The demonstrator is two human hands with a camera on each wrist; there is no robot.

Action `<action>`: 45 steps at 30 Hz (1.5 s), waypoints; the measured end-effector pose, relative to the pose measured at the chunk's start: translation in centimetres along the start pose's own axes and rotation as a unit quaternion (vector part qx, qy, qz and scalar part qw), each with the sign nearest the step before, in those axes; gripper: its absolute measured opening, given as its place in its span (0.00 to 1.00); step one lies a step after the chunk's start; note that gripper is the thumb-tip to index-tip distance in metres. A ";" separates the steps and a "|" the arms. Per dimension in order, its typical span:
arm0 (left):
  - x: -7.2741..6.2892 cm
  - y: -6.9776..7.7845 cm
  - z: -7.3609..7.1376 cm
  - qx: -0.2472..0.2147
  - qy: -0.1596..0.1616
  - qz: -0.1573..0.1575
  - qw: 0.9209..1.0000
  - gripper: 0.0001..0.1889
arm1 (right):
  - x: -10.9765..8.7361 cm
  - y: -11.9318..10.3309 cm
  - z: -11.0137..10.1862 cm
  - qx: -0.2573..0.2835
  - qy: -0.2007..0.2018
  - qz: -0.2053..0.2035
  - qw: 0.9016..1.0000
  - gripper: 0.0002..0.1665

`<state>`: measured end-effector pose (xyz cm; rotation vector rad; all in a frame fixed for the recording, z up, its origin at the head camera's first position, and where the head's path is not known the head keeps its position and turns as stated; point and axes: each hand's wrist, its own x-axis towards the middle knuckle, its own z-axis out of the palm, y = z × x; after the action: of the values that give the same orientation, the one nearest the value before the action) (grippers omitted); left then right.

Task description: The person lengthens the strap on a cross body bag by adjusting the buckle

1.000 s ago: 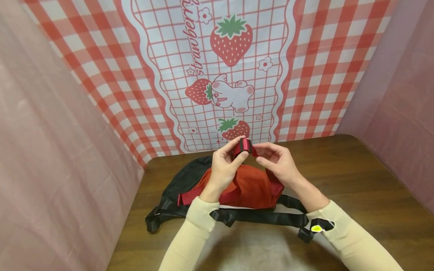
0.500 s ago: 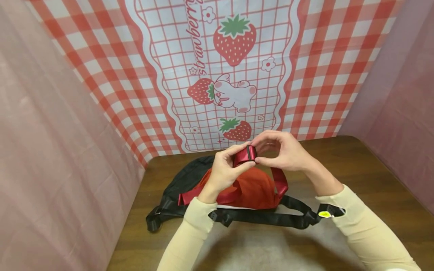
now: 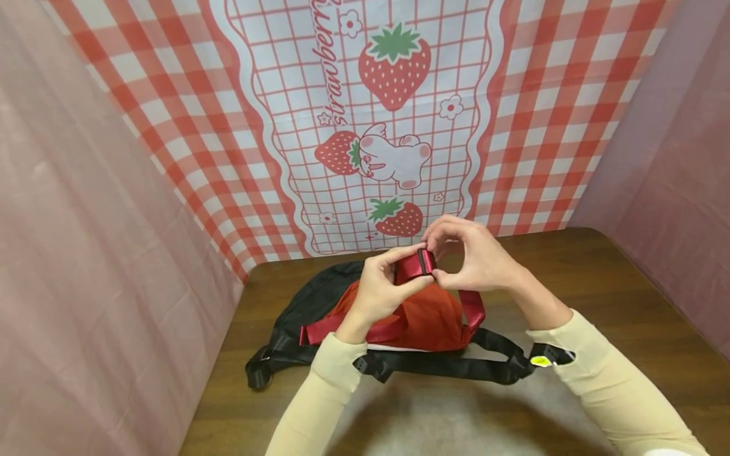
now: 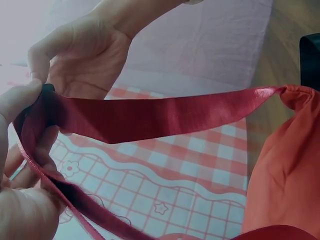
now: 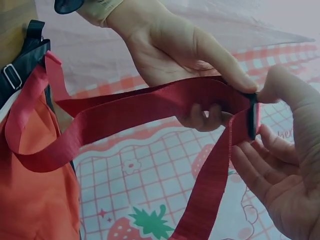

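Observation:
A red webbing strap (image 5: 130, 112) runs from an orange-red and black bag (image 3: 430, 316) on the table up to both hands. Threaded on it is a black slide buckle (image 5: 253, 117). My left hand (image 3: 376, 288) grips strap and buckle, thumb on the near edge and fingers on the far one. At the buckle's right side, my right hand (image 3: 485, 256) pinches it by its edges between thumb and fingertips. In the left wrist view, one length of strap (image 4: 150, 117) stretches to the bag, while others hang below the buckle. Fingers hide part of the buckle.
Black straps (image 3: 445, 367) of the bag lie along its near side on the wooden table (image 3: 570, 285). Behind stands a strawberry-print checked cloth (image 3: 393, 152). Pink curtains (image 3: 114, 253) hang at both sides.
My right hand has come up from the strap beside the buckle onto the buckle itself. The buckle has turned and shifted slightly right and down; a strap loop now shows below my right hand.

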<state>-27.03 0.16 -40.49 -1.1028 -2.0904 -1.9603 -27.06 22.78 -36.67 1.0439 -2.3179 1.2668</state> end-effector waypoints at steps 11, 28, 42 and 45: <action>0.1 0.0 0.8 -0.013 0.029 -0.005 0.999 0.24 | -0.5 0.7 0.6 0.133 0.052 -0.012 0.990 0.20; 0.3 0.1 0.6 -0.133 0.070 -0.010 0.989 0.20 | -0.7 1.2 1.7 0.225 0.068 -0.034 0.971 0.17; 0.2 0.4 1.3 -0.067 0.081 0.012 0.994 0.25 | -1.5 1.0 1.4 0.175 0.051 -0.021 0.983 0.24; 0.1 0.4 1.4 -0.059 0.086 0.012 0.994 0.27 | -1.6 0.8 1.6 0.169 0.060 -0.023 0.984 0.24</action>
<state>-26.37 1.41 -40.35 -0.9352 -1.8881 -2.1088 -26.45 22.43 -38.96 1.0808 -2.0217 1.6952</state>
